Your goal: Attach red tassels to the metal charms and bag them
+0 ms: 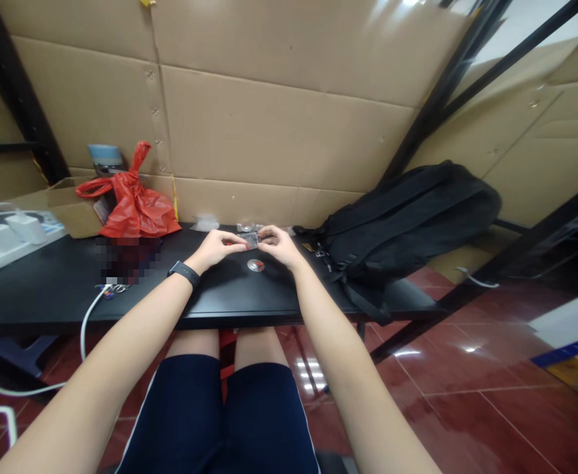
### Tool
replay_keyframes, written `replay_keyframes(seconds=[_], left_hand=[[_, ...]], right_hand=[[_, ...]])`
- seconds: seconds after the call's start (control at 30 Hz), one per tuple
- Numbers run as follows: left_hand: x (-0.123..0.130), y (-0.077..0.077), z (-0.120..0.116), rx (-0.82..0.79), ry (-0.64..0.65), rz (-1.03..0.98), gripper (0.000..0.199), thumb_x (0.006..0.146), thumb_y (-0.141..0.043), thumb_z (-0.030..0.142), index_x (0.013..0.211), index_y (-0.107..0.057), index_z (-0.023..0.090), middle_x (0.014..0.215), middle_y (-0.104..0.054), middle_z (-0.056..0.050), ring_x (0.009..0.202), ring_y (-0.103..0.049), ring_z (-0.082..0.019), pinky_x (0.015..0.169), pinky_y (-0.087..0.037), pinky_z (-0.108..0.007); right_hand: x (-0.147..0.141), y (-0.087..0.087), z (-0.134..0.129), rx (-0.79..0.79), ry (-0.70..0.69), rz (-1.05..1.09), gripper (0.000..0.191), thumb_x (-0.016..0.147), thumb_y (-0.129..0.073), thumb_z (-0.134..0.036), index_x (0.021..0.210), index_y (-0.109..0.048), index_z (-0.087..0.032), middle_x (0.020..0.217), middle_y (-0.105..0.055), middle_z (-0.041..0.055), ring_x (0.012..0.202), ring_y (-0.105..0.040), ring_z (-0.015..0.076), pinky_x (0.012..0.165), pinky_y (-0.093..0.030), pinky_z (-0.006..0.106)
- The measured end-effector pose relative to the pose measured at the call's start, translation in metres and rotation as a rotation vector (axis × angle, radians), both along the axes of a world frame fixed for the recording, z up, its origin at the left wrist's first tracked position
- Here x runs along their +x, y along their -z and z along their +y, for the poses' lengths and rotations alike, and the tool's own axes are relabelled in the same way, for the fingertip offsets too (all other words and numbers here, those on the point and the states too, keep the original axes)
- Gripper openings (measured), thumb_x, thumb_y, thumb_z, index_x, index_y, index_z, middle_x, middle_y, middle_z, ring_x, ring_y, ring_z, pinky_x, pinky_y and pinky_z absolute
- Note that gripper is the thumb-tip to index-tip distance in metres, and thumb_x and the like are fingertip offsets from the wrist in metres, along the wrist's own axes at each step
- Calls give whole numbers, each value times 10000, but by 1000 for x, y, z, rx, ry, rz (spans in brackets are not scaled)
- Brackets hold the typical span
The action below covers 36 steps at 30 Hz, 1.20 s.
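Between my two hands is a small clear plastic bag [247,239] with a strip of red along its lower edge. My left hand [218,248], with a dark watch on the wrist, pinches the bag's left side. On the right side, my right hand [280,245] grips it between thumb and fingers. Just below the hands, a small round disc [256,265], shiny with some red on it, lies on the black table [239,299]. Behind the hands, clear plastic packets [206,222] rest near the cardboard wall.
A knotted red plastic bag [138,204] stands at the left beside an open cardboard box [76,214]. Farther left is a white power strip [17,243] with chargers. A black backpack [407,217] covers the table's right end, its strap hanging over the front edge.
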<state>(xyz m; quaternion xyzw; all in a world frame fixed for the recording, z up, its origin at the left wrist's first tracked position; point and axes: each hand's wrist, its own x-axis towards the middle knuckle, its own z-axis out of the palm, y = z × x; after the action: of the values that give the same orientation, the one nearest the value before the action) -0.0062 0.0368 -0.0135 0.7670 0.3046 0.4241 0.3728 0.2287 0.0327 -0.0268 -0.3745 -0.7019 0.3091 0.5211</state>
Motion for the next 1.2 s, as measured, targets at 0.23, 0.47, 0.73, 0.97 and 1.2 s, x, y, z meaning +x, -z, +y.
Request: replay_keyframes(seconds=[0.23, 0.47, 0.73, 0.97, 1.2], left_hand=[[2, 4, 3, -67, 5, -99, 447, 785, -749, 476, 1073, -782, 136, 1004, -791, -119, 953, -728, -246, 953, -537, -388], [7, 18, 11, -30, -28, 9, 373, 861, -649, 346, 1147, -761, 136, 861, -786, -88, 851, -730, -213, 905, -544, -367], [11, 21, 12, -54, -80, -123, 287, 738, -764, 262, 990, -723, 130, 863, -763, -84, 800, -741, -208, 869, -574, -385], [10, 22, 12, -66, -96, -171, 319, 714, -807, 242, 978, -653, 150, 832, -747, -66, 811, -737, -204, 852, -583, -388], [14, 25, 16, 10, -100, -167, 264, 804, -712, 211, 1031, -581, 178, 858, -725, -42, 845, -723, -188, 797, -553, -317]], right_hand=[[-1, 0, -1, -9, -12, -14, 402, 649, -798, -375, 973, -615, -224, 1029, -659, 51, 959, -657, 209, 892, -561, 367], [-3, 0, -2, -36, -39, 6, 444, 648, -815, -360, 1014, -604, -223, 1032, -654, 47, 932, -665, 195, 901, -561, 361], [-10, 4, -2, -57, -124, 39, 491, 647, -855, -347, 1048, -599, -229, 1081, -669, 47, 880, -676, 179, 919, -566, 378], [-15, 3, -6, -91, -201, 103, 502, 622, -888, -324, 1022, -598, -232, 1082, -671, 47, 954, -697, 204, 955, -569, 401], [-26, 0, -11, -82, -212, 115, 529, 578, -926, -347, 976, -600, -221, 1086, -695, 58, 1001, -707, 224, 992, -561, 426]])
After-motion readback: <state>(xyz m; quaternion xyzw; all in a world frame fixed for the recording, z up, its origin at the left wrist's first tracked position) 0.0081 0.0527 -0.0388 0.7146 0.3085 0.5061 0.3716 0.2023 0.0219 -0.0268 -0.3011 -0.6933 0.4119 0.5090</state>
